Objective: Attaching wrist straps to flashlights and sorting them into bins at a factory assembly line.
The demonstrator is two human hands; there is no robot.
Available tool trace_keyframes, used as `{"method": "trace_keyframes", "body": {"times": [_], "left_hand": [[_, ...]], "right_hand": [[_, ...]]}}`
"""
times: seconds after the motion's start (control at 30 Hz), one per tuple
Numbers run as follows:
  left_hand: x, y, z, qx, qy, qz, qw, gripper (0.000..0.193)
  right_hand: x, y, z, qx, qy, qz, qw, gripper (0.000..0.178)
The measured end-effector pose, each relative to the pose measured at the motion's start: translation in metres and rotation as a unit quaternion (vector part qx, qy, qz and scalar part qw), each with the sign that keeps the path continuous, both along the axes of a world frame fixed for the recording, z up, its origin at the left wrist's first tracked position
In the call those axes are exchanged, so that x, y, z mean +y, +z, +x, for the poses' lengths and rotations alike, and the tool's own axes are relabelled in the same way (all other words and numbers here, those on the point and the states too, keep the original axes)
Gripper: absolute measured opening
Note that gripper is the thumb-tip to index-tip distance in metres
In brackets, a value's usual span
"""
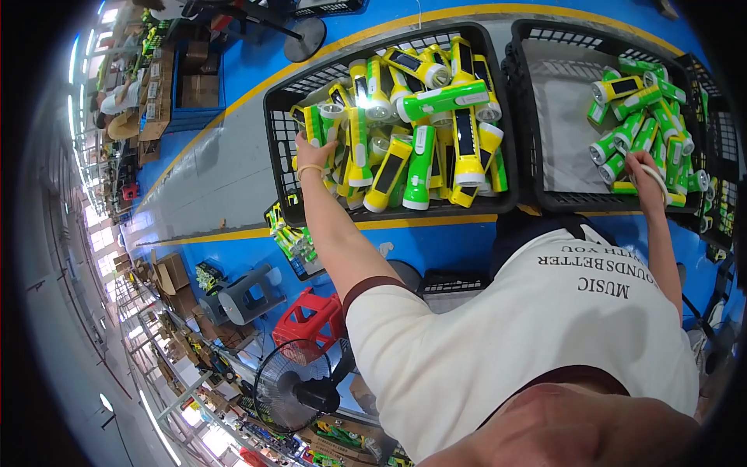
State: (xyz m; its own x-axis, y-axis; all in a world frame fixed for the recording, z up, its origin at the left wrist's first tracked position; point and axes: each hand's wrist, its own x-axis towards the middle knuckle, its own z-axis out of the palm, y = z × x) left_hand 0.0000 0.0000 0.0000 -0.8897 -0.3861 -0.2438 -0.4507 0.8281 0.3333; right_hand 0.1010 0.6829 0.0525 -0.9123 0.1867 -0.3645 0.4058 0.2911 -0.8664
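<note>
Reaches with the left grip (314, 152) into the left crate (276, 124), around the near end of a yellow-and-green flashlight (313, 124); cannot tell whether closed on it, with fingers partly hidden. Dips the right grip (644, 177) among the green flashlights (643, 101) heaped in the right crate (576, 36); cannot tell whether wide or narrow, with fingertips lost against the pile. Cannot see the lowest layers, buried beneath, nor all of a further crate (724, 132), cut off by the dark right rim. Shows dark lettering, upside down, across the white shirt (498, 342).
</note>
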Motion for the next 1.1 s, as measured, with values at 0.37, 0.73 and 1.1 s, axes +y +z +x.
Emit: {"method": "trace_keyframes", "body": {"times": [0.37, 0.73, 1.1], "left_hand": [[0.038, 0.025, -0.121, -0.075, 0.046, -0.097, 0.991, 0.068], [-0.049, -0.032, -0.092, 0.216, 0.07, 0.079, 0.971, 0.073], [0.031, -0.023, -0.082, 0.132, 0.132, 0.025, 0.982, 0.057]], "right_hand": [[-0.026, 0.004, -0.018, -0.047, -0.019, -0.015, 0.999, 0.019], [0.022, -0.002, 0.007, -0.056, -0.056, -0.005, 0.997, 0.016], [0.038, -0.002, 0.025, -0.05, -0.075, -0.012, 0.996, 0.019]]}}
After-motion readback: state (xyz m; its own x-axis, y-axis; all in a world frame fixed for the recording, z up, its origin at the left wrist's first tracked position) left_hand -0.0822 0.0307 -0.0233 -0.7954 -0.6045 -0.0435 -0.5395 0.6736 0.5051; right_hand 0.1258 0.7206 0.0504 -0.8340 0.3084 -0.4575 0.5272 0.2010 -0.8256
